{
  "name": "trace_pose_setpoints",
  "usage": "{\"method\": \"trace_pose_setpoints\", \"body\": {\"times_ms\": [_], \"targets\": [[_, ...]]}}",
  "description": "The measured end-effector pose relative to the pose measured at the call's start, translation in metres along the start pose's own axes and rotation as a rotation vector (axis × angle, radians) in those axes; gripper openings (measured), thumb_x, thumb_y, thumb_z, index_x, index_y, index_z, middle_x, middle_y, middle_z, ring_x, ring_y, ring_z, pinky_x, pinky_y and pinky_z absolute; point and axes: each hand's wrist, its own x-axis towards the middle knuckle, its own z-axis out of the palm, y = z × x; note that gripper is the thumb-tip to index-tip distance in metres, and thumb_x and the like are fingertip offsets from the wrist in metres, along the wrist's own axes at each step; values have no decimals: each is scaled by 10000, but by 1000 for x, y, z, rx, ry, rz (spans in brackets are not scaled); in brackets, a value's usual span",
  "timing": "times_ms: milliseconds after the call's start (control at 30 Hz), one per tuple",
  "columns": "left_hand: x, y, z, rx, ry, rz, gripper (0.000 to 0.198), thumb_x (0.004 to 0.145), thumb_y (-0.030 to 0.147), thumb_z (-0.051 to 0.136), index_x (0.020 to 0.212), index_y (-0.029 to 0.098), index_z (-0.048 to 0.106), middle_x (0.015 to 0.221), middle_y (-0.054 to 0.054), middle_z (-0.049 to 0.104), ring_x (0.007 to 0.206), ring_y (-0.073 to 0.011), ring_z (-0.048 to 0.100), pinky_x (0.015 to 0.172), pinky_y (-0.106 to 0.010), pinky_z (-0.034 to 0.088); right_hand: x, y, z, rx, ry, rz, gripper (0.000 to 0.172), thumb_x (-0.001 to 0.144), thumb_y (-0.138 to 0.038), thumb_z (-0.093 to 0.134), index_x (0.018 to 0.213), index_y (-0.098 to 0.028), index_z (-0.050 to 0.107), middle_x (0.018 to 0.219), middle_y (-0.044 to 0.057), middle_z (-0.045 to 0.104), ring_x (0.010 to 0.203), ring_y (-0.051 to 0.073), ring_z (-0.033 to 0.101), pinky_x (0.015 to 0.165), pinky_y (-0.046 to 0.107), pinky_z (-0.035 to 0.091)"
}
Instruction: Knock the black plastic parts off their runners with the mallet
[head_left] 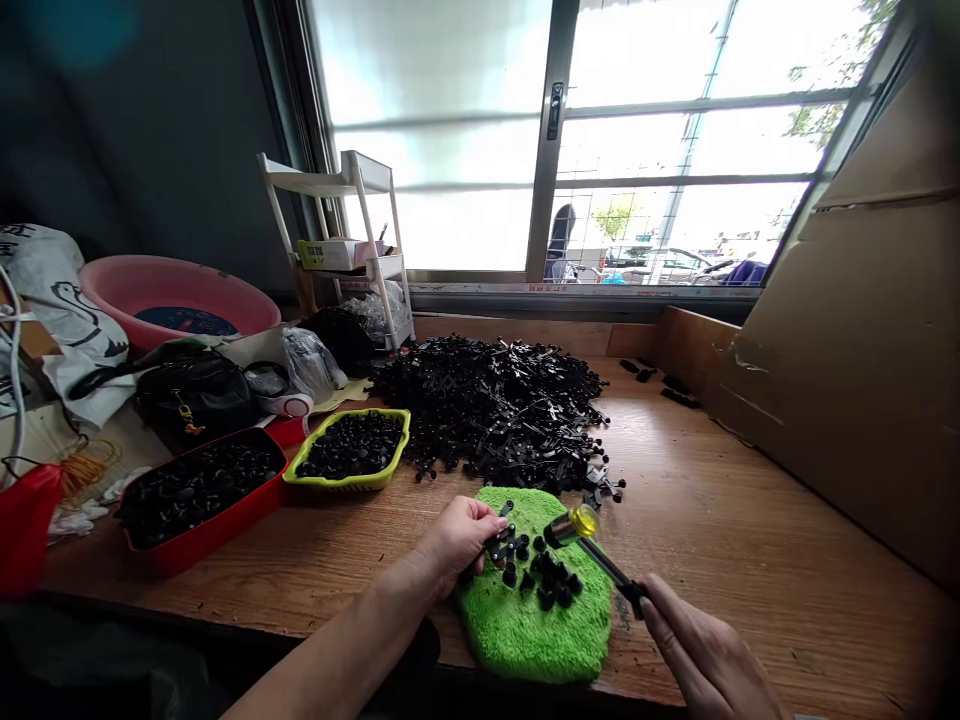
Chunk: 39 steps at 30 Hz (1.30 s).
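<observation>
My left hand (463,540) pinches a black jointed plastic part (504,545) with round knobs, over the left side of a green fluffy pad (536,640). In my right hand (701,640) is a small mallet (611,565) with a dark head and a translucent yellow face, gripped by its black handle. The mallet's head hangs above the upper right of the pad, close to the part. Several small black caps (553,582) lie in a cluster on the pad, just right of my left hand. My fingertips partly hide the held part.
Behind the pad rises a large heap of black parts (502,400). To the left are a yellow-green basket (401,450) and a red bin (225,530), both holding small black pieces. Cardboard (847,400) leans along the right. A white shelf (375,170) stands by the window.
</observation>
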Motion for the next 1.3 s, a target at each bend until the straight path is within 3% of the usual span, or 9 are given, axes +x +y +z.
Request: {"method": "trace_pose_setpoints", "body": {"times_ms": [67, 133, 300, 433, 567, 767, 933, 1167, 1300], "targets": [[1, -1, 1, 14, 19, -2, 314, 674, 397, 633, 555, 153, 476, 410, 50, 486, 273, -25, 318, 301, -179, 144, 7, 0, 0, 42, 68, 40, 271, 957, -432, 338, 939, -233, 521, 800, 34, 601, 760, 207, 593, 534, 212, 432], [1, 0, 1, 30, 33, -3, 306, 684, 385, 627, 557, 155, 469, 405, 55, 473, 273, -25, 306, 299, -178, 143, 14, -2, 2, 59, 79, 33, 216, 974, -373, 325, 989, -218, 474, 773, 26, 568, 688, 186, 571, 541, 225, 409], [-1, 2, 3, 66, 51, -9, 325, 662, 408, 647, 564, 155, 467, 418, 59, 460, 290, -28, 303, 304, -178, 156, 28, -10, 6, -76, -208, -28, 267, 977, -356, 252, 825, -225, 429, 615, -2, 485, 490, 185, 479, 448, 276, 260], [3, -3, 2, 86, 59, -8, 325, 654, 422, 648, 576, 157, 476, 428, 63, 448, 299, -34, 300, 317, -185, 160, 28, -14, 5, -49, -171, 11, 285, 987, -362, 201, 839, -226, 403, 653, 3, 484, 505, 177, 472, 471, 272, 282], [8, -3, -3, 111, 32, 2, 300, 648, 405, 648, 578, 150, 506, 431, 61, 440, 323, -44, 303, 343, -192, 175, 24, -9, 12, -19, -229, 16, 267, 977, -375, 263, 927, -226, 479, 651, -3, 496, 556, 198, 498, 498, 279, 297], [7, 20, -11, 167, -55, 96, 182, 699, 290, 603, 676, 114, 642, 612, 1, 582, 543, -73, 452, 536, -185, 337, 16, 8, 4, 120, -68, 129, 318, 986, -429, 247, 900, -216, 467, 711, 3, 527, 646, 185, 525, 565, 256, 364], [13, 21, -13, 343, -200, 145, 284, 754, 351, 535, 832, 132, 699, 658, -14, 593, 576, -101, 440, 544, -197, 323, 7, 16, -6, 123, 10, 220, 388, 946, -535, 298, 838, -224, 503, 808, 43, 589, 796, 221, 558, 535, 233, 383], [10, 16, -11, 547, -143, 177, 290, 748, 392, 522, 763, 186, 725, 504, 27, 449, 514, -109, 336, 487, -198, 256, -2, 35, 5, 137, -11, 238, 358, 942, -512, 335, 931, -228, 553, 850, 12, 621, 789, 199, 573, 596, 215, 412], [3, 24, -7, 585, -96, 193, 261, 752, 362, 522, 712, 202, 725, 533, 7, 529, 573, -135, 414, 582, -210, 325, -2, 36, 7, 142, -21, 222, 387, 922, -553, 351, 907, -232, 566, 881, 18, 635, 794, 209, 587, 571, 221, 426]]}}
